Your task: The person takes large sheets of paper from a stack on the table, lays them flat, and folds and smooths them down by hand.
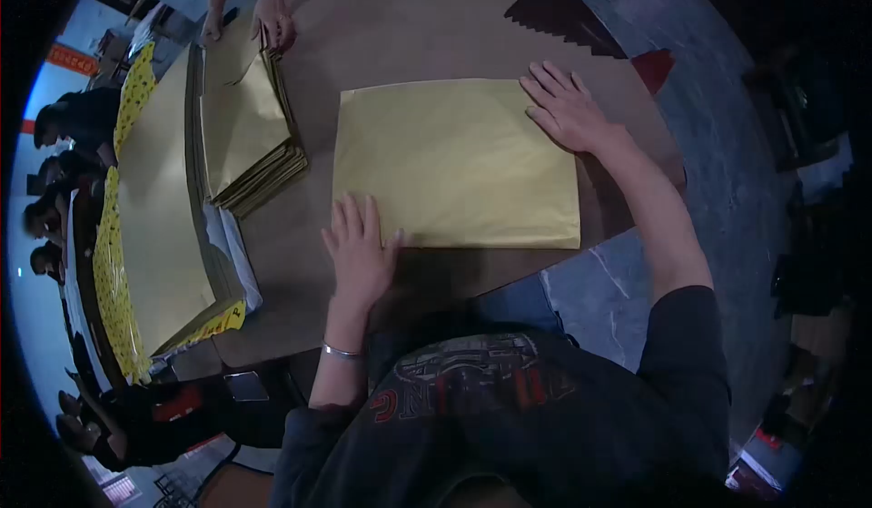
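A flat rectangle of gold-coloured paper lies in front of me; whether it is one sheet or several layers, I cannot tell. My left hand rests flat at its near left corner, fingers spread. At the far right corner my right hand presses flat, its fingers also apart. Neither hand grips anything. To the left of the paper stands a thick pile of folded gold paper. Another person's hands touch the far end of that pile.
Brown covering lies over the table. Along the left is a large gold sheet stack with yellow patterned wrapping. Dark red zigzag-edged pieces lie at the far right edge. Several people sit or stand at the left.
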Demonstrator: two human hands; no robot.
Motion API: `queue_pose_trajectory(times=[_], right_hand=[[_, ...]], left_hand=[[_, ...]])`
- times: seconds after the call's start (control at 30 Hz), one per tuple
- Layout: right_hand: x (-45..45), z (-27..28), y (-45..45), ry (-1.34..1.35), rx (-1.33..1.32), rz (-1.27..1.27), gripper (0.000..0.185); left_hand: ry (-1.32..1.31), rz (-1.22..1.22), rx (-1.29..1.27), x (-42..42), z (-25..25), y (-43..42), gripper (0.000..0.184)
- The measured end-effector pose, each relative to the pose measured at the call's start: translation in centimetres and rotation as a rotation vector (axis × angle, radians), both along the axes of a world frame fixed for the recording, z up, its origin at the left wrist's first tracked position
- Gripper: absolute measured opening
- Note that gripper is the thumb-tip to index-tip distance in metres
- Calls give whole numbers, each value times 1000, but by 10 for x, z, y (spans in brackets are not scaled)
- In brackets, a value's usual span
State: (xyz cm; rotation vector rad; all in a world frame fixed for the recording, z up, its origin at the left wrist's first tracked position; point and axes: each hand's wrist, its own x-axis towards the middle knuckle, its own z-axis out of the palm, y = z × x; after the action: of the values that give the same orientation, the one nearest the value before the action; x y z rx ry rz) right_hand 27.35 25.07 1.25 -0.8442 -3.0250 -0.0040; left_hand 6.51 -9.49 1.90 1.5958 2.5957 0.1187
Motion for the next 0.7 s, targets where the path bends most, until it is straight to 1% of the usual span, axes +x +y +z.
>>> queue_pose_trajectory(times=[0.03,0.07,0.1,0.13,0.2,0.27,0.33,0.4,0.47,0.5,0.53,0.57,0.7], right_hand=[[-1,2,-1,2,4,17,57],[-2,5,-1,-40,6,2,57],[-3,9,-2,-82,10,-12,58],[-2,7,-2,-54,16,-6,58],[-2,9,-4,-60,24,7,58],[-1,1,3,-57,42,10,58],[-3,5,3,-68,36,13,58],[-3,6,2,-75,27,-1,58],[-3,6,2,-73,17,-2,58],[-4,6,2,-75,1,-16,58],[-2,5,3,-70,8,-7,58],[-1,2,3,-53,13,-8,57],[-4,6,1,-69,1,-16,58]], left_hand=[[-4,117,-6,-9,0,-10,66],[-3,134,0,-18,1,-18,66],[-19,220,-30,-26,4,-25,65],[-35,304,-60,-30,7,-30,64],[-8,347,-88,-29,10,-27,63],[70,182,103,-11,10,-5,61],[21,-143,320,17,-2,29,60],[-153,-200,266,46,11,72,57],[-98,-226,293,56,3,97,55],[-132,-218,274,56,3,101,56],[-112,-204,277,52,-4,100,57],[-93,-192,278,48,-13,95,58],[-56,-64,219,13,-15,47,60]])
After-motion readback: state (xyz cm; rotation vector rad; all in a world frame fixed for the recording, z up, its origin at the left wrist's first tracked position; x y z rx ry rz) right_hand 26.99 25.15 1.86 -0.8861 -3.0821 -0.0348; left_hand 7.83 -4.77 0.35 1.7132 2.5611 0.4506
